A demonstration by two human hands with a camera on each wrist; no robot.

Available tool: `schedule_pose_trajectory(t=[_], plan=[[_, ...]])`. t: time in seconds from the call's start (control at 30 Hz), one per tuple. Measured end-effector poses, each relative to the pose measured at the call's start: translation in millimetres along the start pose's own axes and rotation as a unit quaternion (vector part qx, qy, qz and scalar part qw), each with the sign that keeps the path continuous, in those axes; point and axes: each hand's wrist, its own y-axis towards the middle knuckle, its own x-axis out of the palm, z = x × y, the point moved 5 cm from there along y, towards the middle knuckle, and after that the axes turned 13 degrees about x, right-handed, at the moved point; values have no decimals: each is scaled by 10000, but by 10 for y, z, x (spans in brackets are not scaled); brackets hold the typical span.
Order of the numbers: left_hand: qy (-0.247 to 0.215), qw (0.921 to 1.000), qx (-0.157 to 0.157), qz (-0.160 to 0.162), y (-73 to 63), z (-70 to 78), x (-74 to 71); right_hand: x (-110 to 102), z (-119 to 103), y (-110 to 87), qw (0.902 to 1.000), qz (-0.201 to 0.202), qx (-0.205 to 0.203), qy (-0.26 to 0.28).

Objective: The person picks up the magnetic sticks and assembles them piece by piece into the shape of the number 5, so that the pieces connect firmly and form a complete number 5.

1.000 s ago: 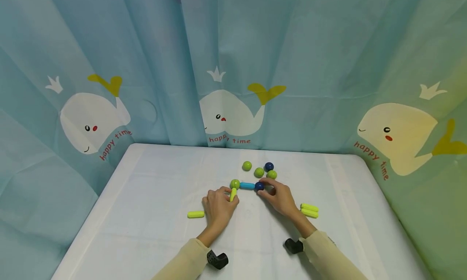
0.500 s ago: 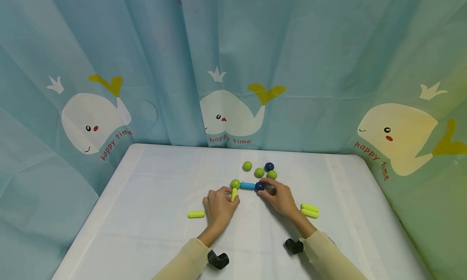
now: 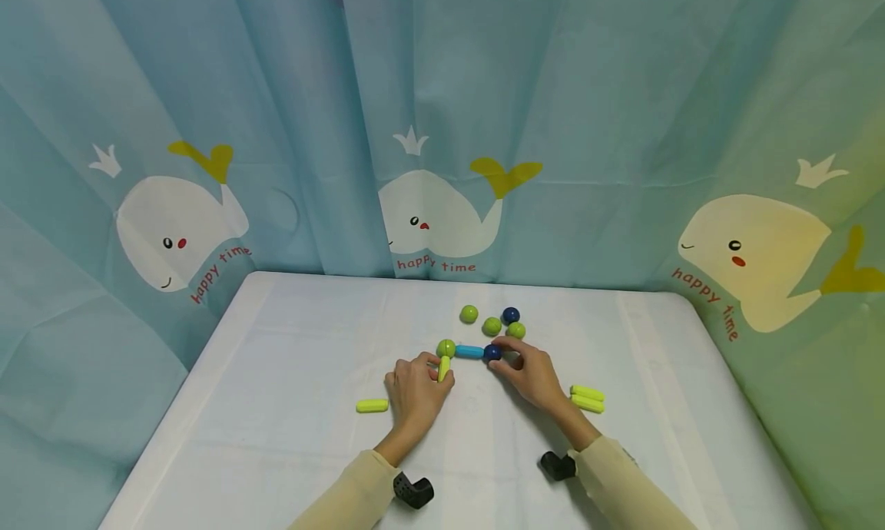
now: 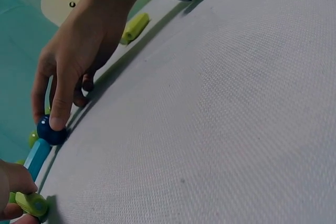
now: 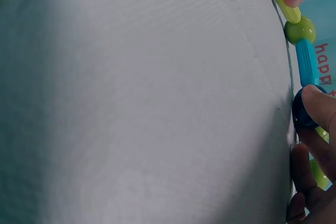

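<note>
Rod (image 3: 469, 352) between two balls (image 3: 445, 349)

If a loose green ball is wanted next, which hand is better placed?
Probably the right hand: it pinches a dark blue ball close to the loose green balls. The left hand pinches a yellow-green rod farther off.

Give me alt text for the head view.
A person's left hand pinches a lime stick touching a green ball; the right hand holds a dark blue ball, and a light blue stick links the balls. Four more balls and three more lime sticks lie on the white table before a whale-print curtain.
</note>
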Motion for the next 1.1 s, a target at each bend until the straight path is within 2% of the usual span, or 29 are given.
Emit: schedule_pose_trajectory(t=[0.33,0.67,0.9,1.1], plan=[[22,10000,-13,-78,12,4,2,-25,-9,1,10000,30,-55,-4],[-236,9992,107,-301,45,-20,-75,-16,-12,-19,10000,-12,22,-77],[-509,9974,384,-332,211,-84,-219,-7,-5,-24,10000,-23,35,-77],[-507,9938,895,-418,414,-133,-258,-9,13,-22,9999,22,40,-102]])
